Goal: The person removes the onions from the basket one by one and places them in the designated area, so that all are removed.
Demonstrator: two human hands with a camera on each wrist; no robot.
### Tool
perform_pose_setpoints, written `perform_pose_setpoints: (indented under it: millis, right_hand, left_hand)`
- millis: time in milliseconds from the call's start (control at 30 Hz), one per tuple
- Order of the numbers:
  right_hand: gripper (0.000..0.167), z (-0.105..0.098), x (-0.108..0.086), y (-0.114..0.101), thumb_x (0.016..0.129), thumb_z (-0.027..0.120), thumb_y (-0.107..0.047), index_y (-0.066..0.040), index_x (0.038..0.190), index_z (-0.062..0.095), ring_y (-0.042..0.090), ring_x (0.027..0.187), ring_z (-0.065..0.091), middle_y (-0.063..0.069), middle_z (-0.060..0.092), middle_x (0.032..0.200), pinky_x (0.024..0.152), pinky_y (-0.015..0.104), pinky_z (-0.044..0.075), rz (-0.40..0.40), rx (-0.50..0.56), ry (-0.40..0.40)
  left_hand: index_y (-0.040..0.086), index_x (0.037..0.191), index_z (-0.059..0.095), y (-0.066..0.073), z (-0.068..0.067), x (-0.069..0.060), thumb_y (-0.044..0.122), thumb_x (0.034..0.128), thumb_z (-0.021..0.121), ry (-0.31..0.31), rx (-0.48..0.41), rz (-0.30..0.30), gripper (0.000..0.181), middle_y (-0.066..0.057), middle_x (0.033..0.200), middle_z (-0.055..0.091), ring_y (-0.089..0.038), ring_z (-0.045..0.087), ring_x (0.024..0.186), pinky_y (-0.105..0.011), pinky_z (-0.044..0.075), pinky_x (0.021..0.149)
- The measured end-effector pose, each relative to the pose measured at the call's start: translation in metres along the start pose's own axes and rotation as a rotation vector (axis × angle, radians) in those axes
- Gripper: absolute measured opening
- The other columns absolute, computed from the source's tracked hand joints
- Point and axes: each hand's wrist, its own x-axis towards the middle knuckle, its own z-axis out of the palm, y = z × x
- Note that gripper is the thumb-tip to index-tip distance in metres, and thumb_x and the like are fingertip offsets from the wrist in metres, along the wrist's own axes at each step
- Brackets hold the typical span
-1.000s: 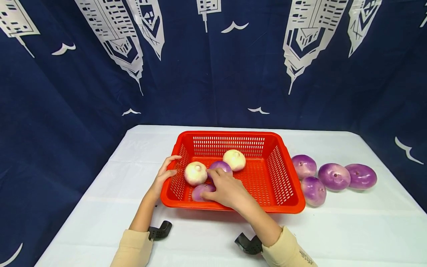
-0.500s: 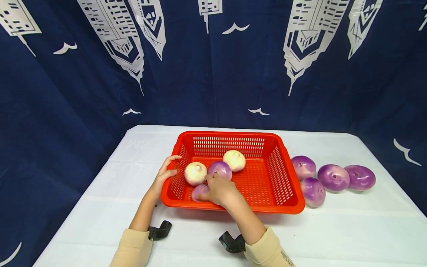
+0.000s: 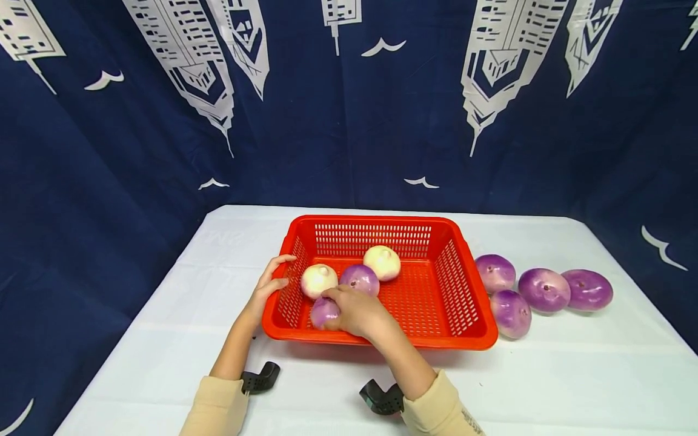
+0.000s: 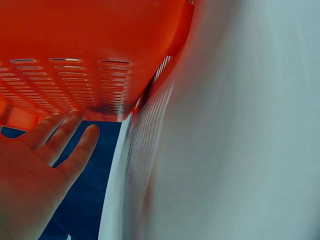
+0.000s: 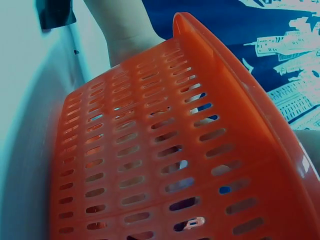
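In the head view, my left hand (image 3: pixel 264 290) holds the left rim of the red plastic basket (image 3: pixel 436 342), with two digits over the edge. In the left wrist view, several fingers (image 4: pixel 62 137) lie outside the basket's wall. My right hand (image 3: pixel 354 309) reaches over the front rim and grips a round, glossy purple vegetable (image 3: pixel 324 312) near the front left corner. Another purple vegetable (image 3: pixel 360 278) sits just behind it, between two cream-white bulbs (image 3: pixel 319 280). The basket wall hides most of the right hand in the right wrist view.
Several purple vegetables (image 3: pixel 544 290) lie in a group on the white tablecloth (image 3: pixel 556 375), close to the basket's right side. A dark blue curtain (image 3: pixel 349 133) with white building prints hangs behind the table. Each wrist carries a black mount (image 3: pixel 262 377).
My right hand has shifted left within the basket, from between the two purple vegetables onto the front one. That vegetable has moved slightly left. The left hand stays on the rim.
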Motion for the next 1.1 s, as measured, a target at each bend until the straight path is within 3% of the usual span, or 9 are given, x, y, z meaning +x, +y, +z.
perform_pose_setpoints:
  millis: [233, 500, 667, 833, 1100]
  right_hand:
    - [0.053, -0.001, -0.004, -0.001, 0.074, 0.069, -0.038, -0.020, 0.123, 0.057, 0.030, 0.116, 0.050, 0.006, 0.053, 0.127, 0.089, 0.056, 0.041, -0.041, -0.007, 0.084]
    - [0.052, -0.002, -0.010, 0.001, 0.075, 0.070, -0.031, -0.025, 0.123, 0.054, 0.037, 0.121, 0.042, 0.007, 0.044, 0.137, 0.083, 0.060, 0.042, -0.066, 0.067, 0.205]
    - [0.053, -0.001, -0.015, 0.003, 0.075, 0.071, -0.024, -0.021, 0.125, 0.054, 0.038, 0.124, 0.036, 0.010, 0.041, 0.138, 0.087, 0.057, 0.043, -0.105, 0.111, 0.270]
    - [0.054, -0.003, -0.019, 0.005, 0.074, 0.072, -0.022, -0.019, 0.124, 0.054, 0.034, 0.123, 0.039, 0.011, 0.043, 0.135, 0.091, 0.052, 0.043, -0.135, 0.115, 0.342]
    - [0.052, -0.007, -0.022, 0.013, 0.074, 0.072, -0.020, -0.024, 0.123, 0.055, 0.026, 0.127, 0.035, 0.005, 0.039, 0.138, 0.090, 0.047, 0.045, -0.174, 0.108, 0.433]
  left_hand:
    - [0.003, 0.131, 0.031, 0.000, 0.000, 0.000, 0.005, 0.0803, 0.031, 0.012, 0.019, -0.003, 0.051, -0.019, 0.131, 0.029, -0.022, 0.041, 0.112, -0.025, 0.043, 0.085]
    - [0.002, 0.131, 0.031, 0.000, 0.001, 0.000, 0.006, 0.0801, 0.032, 0.017, 0.040, 0.003, 0.051, -0.019, 0.132, 0.029, -0.020, 0.040, 0.112, -0.022, 0.041, 0.086]
    - [0.003, 0.131, 0.031, 0.000, 0.000, 0.000, 0.006, 0.0797, 0.032, 0.019, 0.038, -0.009, 0.052, -0.019, 0.131, 0.029, -0.021, 0.040, 0.112, -0.025, 0.042, 0.085]
    - [0.003, 0.131, 0.031, 0.001, 0.000, 0.000, 0.006, 0.0798, 0.032, 0.017, 0.035, -0.006, 0.052, -0.019, 0.131, 0.030, -0.023, 0.040, 0.112, -0.026, 0.042, 0.085]
    - [0.005, 0.132, 0.030, 0.002, 0.000, -0.001, 0.007, 0.0801, 0.032, 0.009, 0.009, -0.019, 0.052, -0.017, 0.129, 0.032, -0.023, 0.043, 0.108, -0.030, 0.045, 0.081]
